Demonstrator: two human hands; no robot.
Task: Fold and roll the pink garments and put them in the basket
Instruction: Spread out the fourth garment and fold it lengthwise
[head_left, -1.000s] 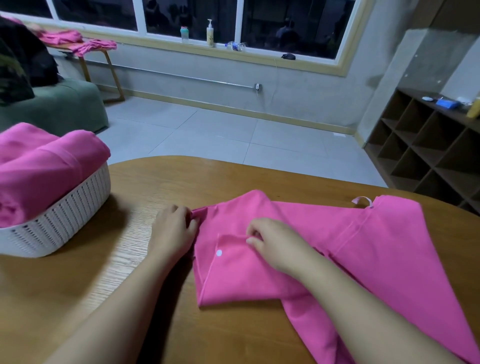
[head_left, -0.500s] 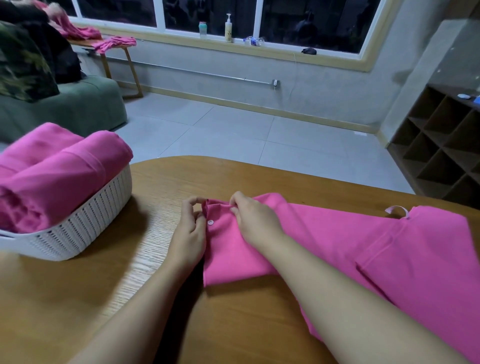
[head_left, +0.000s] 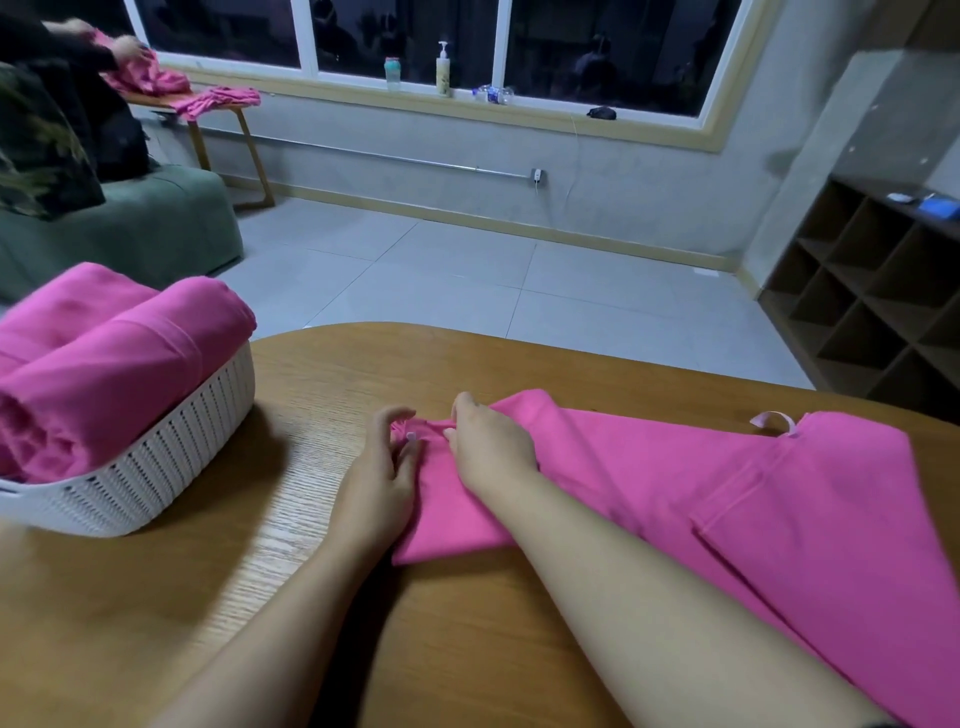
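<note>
Pink fabric fills the head view: a pink garment (head_left: 727, 499) lies spread over the right part of the wooden bench (head_left: 260, 597), its left end folded into a narrower band that reaches the middle of the bench. A pale loop (head_left: 774, 420) sticks up from its far edge. The left hand (head_left: 382, 470) rests at the garment's left edge with its fingers curled, the tips pinching a gathered corner of cloth. The right hand (head_left: 488, 447) lies on top of the folded band just beside it, fingers bent and gripping the same far edge. The two hands are close together, nearly touching.

On the left of the bench stands a white woven basket (head_left: 156, 462), well apart from the hands, holding rolled pink garments (head_left: 114, 358) that rise above its rim.

Beyond the bench are a tiled floor, a green sofa (head_left: 156, 223), a windowsill with bottles (head_left: 442, 70), and dark cubby shelves (head_left: 872, 312) at right. At far left another person's hand touches more pink cloth on a small table (head_left: 218, 101).
</note>
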